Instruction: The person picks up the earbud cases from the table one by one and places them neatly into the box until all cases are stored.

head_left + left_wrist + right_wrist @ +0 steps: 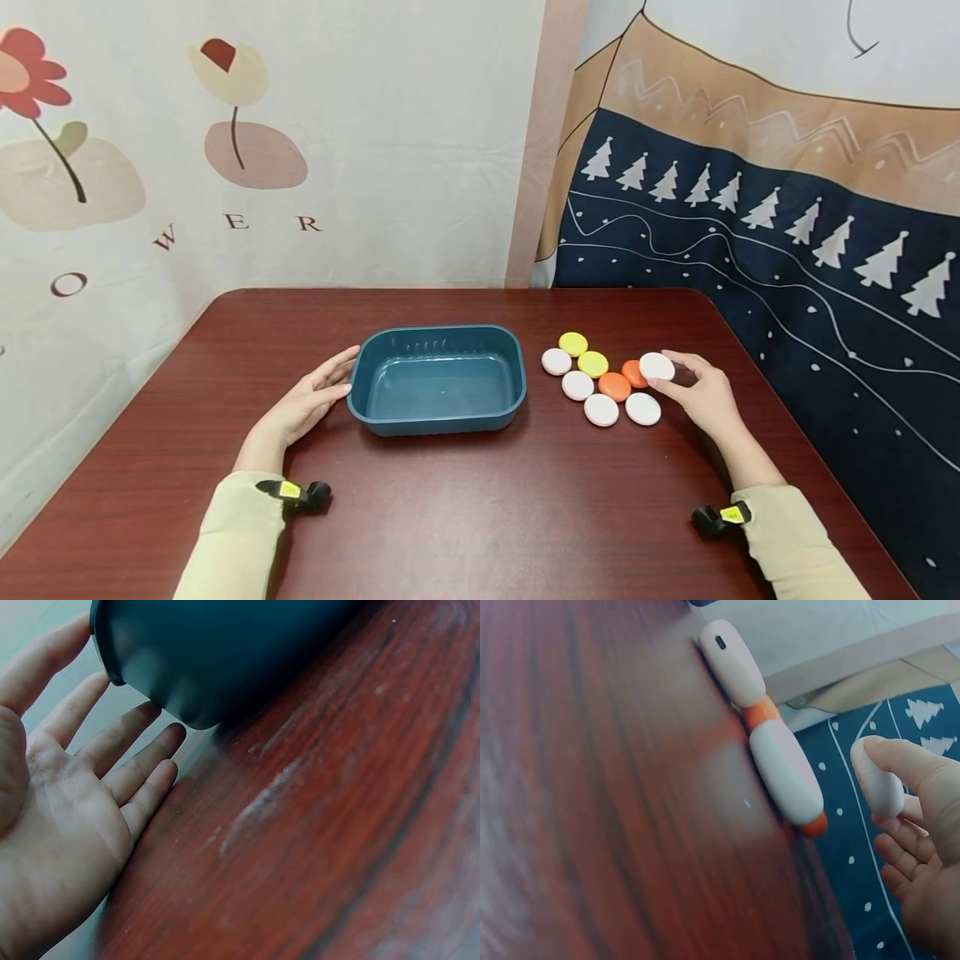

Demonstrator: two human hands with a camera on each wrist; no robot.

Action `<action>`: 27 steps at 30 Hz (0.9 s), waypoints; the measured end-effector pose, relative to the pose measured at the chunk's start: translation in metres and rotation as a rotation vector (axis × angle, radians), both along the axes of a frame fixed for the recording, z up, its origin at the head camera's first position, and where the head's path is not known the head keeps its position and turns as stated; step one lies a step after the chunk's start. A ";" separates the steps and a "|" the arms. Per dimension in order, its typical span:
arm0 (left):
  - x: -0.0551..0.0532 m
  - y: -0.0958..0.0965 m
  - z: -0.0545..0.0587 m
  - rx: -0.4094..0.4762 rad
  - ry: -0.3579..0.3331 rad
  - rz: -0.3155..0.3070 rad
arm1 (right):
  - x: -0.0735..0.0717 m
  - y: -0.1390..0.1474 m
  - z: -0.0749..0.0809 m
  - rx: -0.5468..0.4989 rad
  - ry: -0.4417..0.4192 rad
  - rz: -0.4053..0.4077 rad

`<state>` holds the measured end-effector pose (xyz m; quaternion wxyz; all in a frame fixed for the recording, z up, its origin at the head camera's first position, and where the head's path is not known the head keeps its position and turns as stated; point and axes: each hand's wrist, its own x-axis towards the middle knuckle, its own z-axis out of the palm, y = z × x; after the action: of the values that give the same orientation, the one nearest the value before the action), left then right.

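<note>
My left hand (300, 407) is at the left end of a dark teal rectangular bin (442, 425), thumb and fingertips touching its rim. In the left wrist view the fingers are nearly straight and spread beside the bin's wall (202, 660). On the right, my right hand (703, 398) pinches a white round puck (657, 367) between thumb and fingers. The right wrist view shows this puck (883, 789) held off the table. Close by lie an orange puck (615, 387), another orange one partly hidden, two yellow pucks (593, 364) and several white pucks (602, 410).
A dark red wood-grain table (487, 508) bears everything. Behind it hang a pale cloth (420, 208) with flower prints and a navy cloth (750, 275) with white trees. One white puck (733, 667) has a small dark slot in its side.
</note>
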<state>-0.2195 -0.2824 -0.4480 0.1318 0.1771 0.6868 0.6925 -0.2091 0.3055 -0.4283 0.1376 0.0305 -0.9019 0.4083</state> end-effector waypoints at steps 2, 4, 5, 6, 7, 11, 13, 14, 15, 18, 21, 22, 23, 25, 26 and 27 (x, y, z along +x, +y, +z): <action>0.000 0.000 0.000 -0.001 0.001 0.001 | 0.001 -0.003 0.002 0.000 0.000 0.007; 0.000 0.000 -0.001 -0.002 0.003 0.000 | 0.002 -0.006 0.004 0.000 -0.001 0.015; 0.000 0.000 -0.001 -0.003 0.003 0.000 | 0.002 -0.007 0.006 -0.002 -0.001 0.019; 0.000 0.000 -0.001 -0.003 0.002 0.000 | 0.002 -0.009 0.007 -0.006 -0.002 0.023; 0.000 -0.001 -0.001 -0.004 0.002 -0.001 | 0.003 -0.010 0.008 -0.008 -0.002 0.028; 0.000 -0.001 -0.001 -0.006 -0.001 -0.001 | 0.004 -0.017 0.013 -0.011 -0.003 0.044; 0.000 -0.001 0.000 -0.008 -0.001 -0.002 | 0.005 -0.020 0.015 -0.007 0.002 0.052; 0.000 -0.002 0.000 -0.008 -0.002 -0.003 | 0.005 -0.022 0.016 -0.002 0.006 0.058; 0.000 -0.002 0.000 -0.008 -0.002 -0.004 | 0.006 -0.024 0.016 -0.001 0.012 0.064; 0.001 -0.002 0.000 -0.009 -0.001 -0.006 | 0.008 -0.031 0.019 -0.002 0.032 0.084; 0.001 -0.002 0.000 -0.006 0.005 -0.007 | 0.009 -0.037 0.022 -0.017 0.041 0.098; 0.000 -0.002 0.000 -0.006 0.007 -0.005 | 0.009 -0.039 0.023 -0.021 0.038 0.103; 0.000 -0.002 0.000 -0.003 0.009 -0.005 | 0.009 -0.041 0.025 -0.029 0.036 0.109; 0.000 -0.001 0.000 0.001 0.012 -0.008 | 0.010 -0.045 0.027 -0.042 0.024 0.122; 0.000 -0.001 0.000 0.002 0.013 -0.010 | 0.010 -0.048 0.028 -0.048 0.017 0.129; 0.000 -0.001 0.000 0.003 0.011 -0.012 | 0.010 -0.050 0.029 -0.056 0.010 0.136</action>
<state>-0.2192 -0.2839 -0.4482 0.1316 0.1853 0.6854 0.6918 -0.1990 0.2557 -0.3995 0.1148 0.0898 -0.8853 0.4416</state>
